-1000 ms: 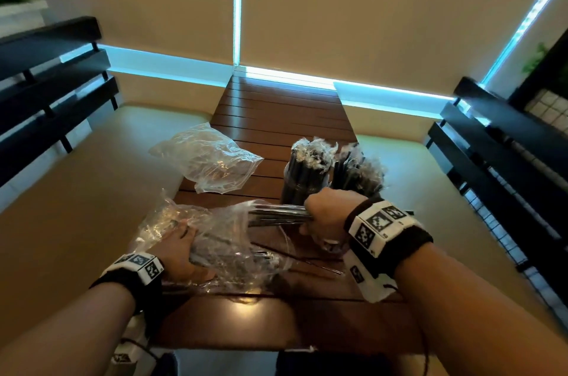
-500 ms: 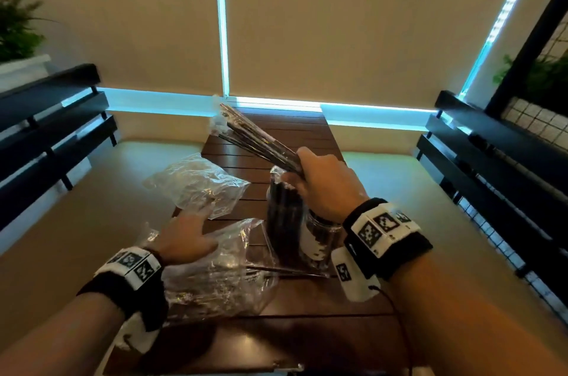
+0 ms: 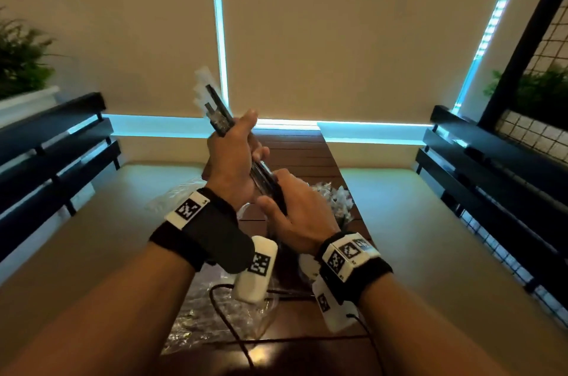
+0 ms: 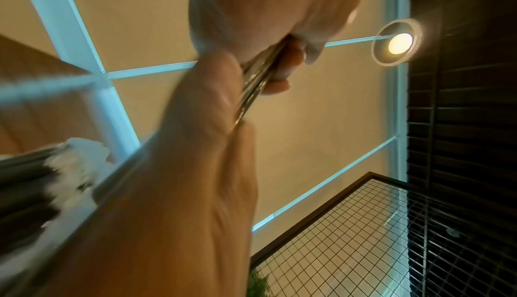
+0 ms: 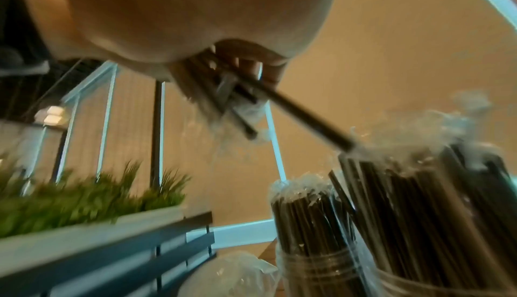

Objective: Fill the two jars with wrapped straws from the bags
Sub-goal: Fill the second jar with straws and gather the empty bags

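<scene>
Both forearms bare, no sleeves. Left hand (image 3: 232, 160) and right hand (image 3: 302, 215): no gloves or rings visible. Left wrist: wide black fabric strap (image 3: 199, 237) with a white plate on top carrying a black-and-white square marker (image 3: 187, 210). White rounded camera module (image 3: 256, 269) hangs under that strap, another square marker on it; thin black cable (image 3: 227, 323) runs off it. Right wrist: black strap (image 3: 373, 278), white block on top with two square markers (image 3: 347, 254); white module (image 3: 330, 308) below, marker on its side, black cable (image 3: 368, 334) trailing from its lower end.
</scene>
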`<action>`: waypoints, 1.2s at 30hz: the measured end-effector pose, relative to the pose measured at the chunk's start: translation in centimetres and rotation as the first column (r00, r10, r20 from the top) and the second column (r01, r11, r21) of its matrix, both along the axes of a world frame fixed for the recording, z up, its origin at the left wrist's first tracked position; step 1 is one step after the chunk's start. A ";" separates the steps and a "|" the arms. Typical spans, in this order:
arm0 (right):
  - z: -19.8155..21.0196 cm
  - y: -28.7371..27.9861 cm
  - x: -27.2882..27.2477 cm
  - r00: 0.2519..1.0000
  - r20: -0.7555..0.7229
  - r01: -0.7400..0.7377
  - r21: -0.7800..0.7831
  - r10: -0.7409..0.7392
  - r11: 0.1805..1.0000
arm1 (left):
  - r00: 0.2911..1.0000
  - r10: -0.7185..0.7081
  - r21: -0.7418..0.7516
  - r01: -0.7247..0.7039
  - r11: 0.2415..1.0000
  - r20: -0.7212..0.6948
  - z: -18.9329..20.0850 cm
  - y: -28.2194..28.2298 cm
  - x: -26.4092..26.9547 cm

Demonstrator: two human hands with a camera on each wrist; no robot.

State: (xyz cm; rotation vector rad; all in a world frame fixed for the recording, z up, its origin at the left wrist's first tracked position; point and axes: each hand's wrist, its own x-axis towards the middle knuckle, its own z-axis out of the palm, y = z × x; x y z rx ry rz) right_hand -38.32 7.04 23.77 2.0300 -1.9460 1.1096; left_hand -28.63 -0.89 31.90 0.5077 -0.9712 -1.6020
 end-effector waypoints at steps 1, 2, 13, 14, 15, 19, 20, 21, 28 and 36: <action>0.0 0.1 -0.6 0.997 0.080 0.001 -0.035 0.002 0.999 | 1.000 0.021 -0.058 -0.021 0.998 0.000 0.8 -0.1 0.1; -0.1 0.0 -1.4 0.981 0.193 0.024 -0.058 -0.012 0.998 | 1.000 0.026 -0.119 -0.027 0.993 -0.009 1.5 -0.2 0.2; 3.3 -0.7 -3.2 0.187 0.980 -0.186 0.102 -0.066 0.977 | 0.996 -0.033 -0.561 -0.018 0.827 -0.080 5.8 3.4 -0.8; 3.5 -0.7 -3.5 0.172 0.982 -0.183 0.107 -0.076 0.977 | 0.995 -0.026 -0.554 -0.034 0.832 -0.099 6.2 3.5 -0.8; 3.6 -0.8 -3.8 0.176 0.979 -0.162 0.133 -0.104 0.978 | 0.992 -0.020 -0.545 -0.052 0.837 -0.125 6.6 3.6 -0.8; 3.8 -0.8 -4.6 0.090 0.988 -0.091 0.134 -0.126 0.987 | 0.977 -0.023 -0.487 -0.085 0.869 -0.212 8.2 3.6 -0.4; 3.8 -0.9 -4.5 -0.005 0.995 -0.114 0.100 -0.101 0.988 | 0.975 -0.018 -0.470 -0.091 0.878 -0.223 8.4 3.6 -0.4; 4.0 -0.8 -4.3 -0.096 0.993 -0.132 0.059 -0.072 0.990 | 0.973 -0.004 -0.453 -0.104 0.885 -0.230 8.4 3.6 -0.5; 5.7 -1.4 -2.6 -0.258 0.965 -0.153 -0.098 0.056 0.983 | 0.963 0.173 -0.421 -0.248 0.872 -0.208 7.5 3.9 -1.9; 4.7 -0.3 -3.2 -0.172 0.982 -0.329 0.023 -0.084 0.944 | 0.987 0.105 -0.510 -0.153 0.847 -0.122 7.0 2.8 -1.4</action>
